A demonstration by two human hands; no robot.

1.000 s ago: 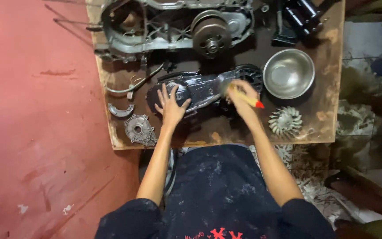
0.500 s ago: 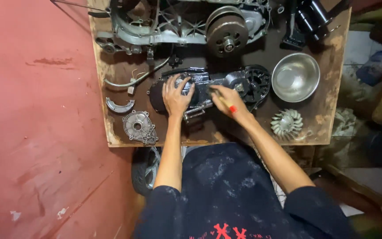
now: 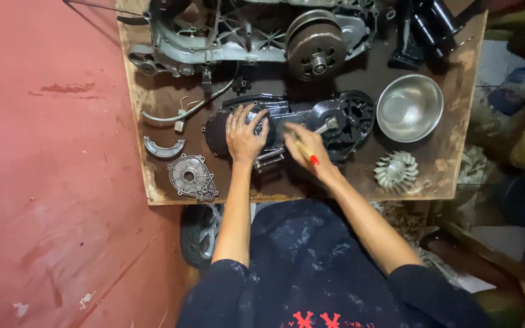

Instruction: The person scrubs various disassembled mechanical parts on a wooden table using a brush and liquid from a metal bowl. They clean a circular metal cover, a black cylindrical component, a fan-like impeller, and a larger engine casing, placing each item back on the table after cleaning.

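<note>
Change noted against the half-second-earlier picture: the right hand (image 3: 307, 150) is sitting further toward frame centre-left on the long black engine cover (image 3: 293, 124), and the yellow-handled brush with a red end (image 3: 304, 150) is now angled with its red tip pointing toward the lower right of the frame. A full second back, the same hand was working near the cover's round vented end at right of centre. Judgement: the brushing is progressing from the right end toward the middle of the cover.

Left hand (image 3: 245, 136): lying flat on the cover's rounded left end, fingers (image 3: 256, 118) spread and pressing down, forearm running straight up from the bottom centre of the frame. It is staying in nearly the same spot as before, so it is steadying the part.

Right hand: fingers curled closed around the brush handle, wrist bent inward, forearm coming in diagonally from lower right.

The cover is lying lengthwise in the middle of the stained brown wooden worktop (image 3: 445, 170). A steel bowl (image 3: 409, 107) is sitting to its right, a pale metal finned fan wheel (image 3: 395, 169) below that, a grey cast plate (image 3: 192, 177) at lower left, and a large grey engine casing (image 3: 256, 33) along the top edge.
</note>
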